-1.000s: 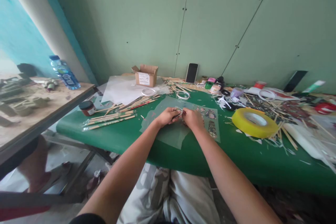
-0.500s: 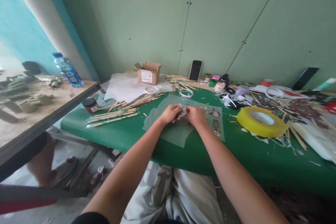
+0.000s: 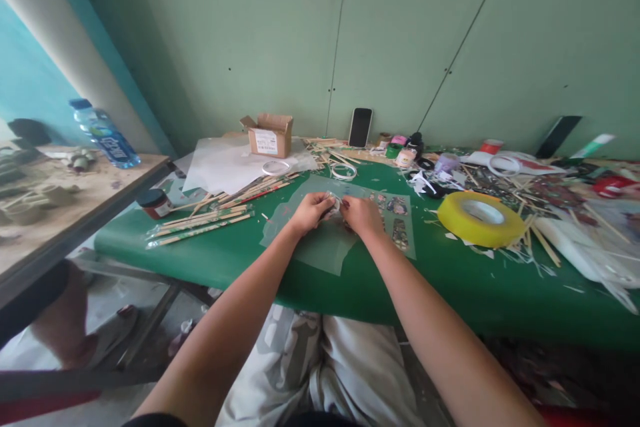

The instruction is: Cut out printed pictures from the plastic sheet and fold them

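Observation:
My left hand (image 3: 311, 212) is closed on a small pale, shiny piece (image 3: 334, 203), which looks like crinkled clear film with something dark under it. At its right edge my right hand (image 3: 364, 215) is closed, the fingertips pinched together against the piece. Just what the fingers grip is too small to make out. Beneath both hands lies a translucent sheet (image 3: 320, 255) on the green table top. Dark printed cut-out shapes (image 3: 400, 233) show on the sheet, right of my right hand.
Left of the hands lie wrapped wooden sticks (image 3: 200, 227) and a dark jar (image 3: 154, 203). Behind stand a cardboard box (image 3: 270, 135) and a phone (image 3: 361, 127). To the right are a yellow tape roll (image 3: 455, 220) and cluttered scraps. Another person's leg (image 3: 63, 320) shows lower left.
The whole view has shifted, so things sit further left in it. My hands stay together over the sheet, and the pale piece between them shows more plainly.

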`<action>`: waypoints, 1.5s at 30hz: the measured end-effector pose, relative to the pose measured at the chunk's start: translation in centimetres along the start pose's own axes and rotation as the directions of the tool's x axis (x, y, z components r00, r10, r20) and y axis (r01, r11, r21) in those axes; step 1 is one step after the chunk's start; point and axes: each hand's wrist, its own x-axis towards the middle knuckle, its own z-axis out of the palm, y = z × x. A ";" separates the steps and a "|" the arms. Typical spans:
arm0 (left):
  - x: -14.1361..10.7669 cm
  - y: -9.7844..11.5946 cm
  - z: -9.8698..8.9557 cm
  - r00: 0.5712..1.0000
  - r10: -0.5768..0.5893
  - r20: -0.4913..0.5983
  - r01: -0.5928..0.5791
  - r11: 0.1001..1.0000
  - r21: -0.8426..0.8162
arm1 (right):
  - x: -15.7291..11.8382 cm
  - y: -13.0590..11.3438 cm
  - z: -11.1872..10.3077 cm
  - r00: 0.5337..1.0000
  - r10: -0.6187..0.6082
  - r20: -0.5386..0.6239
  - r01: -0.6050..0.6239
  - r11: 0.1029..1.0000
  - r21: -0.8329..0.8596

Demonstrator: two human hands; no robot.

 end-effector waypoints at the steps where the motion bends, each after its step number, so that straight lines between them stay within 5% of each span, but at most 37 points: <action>1: -0.1 0.1 0.0 1.000 0.000 0.018 0.000 1.000 0.012 | -0.1 0.0 -0.1 1.000 -0.003 0.002 0.003 1.000 0.001; 45: -0.4 0.2 -0.1 0.997 0.008 0.082 -0.009 1.000 0.008 | -0.7 0.6 -0.2 0.999 -0.048 0.020 0.048 0.999 0.008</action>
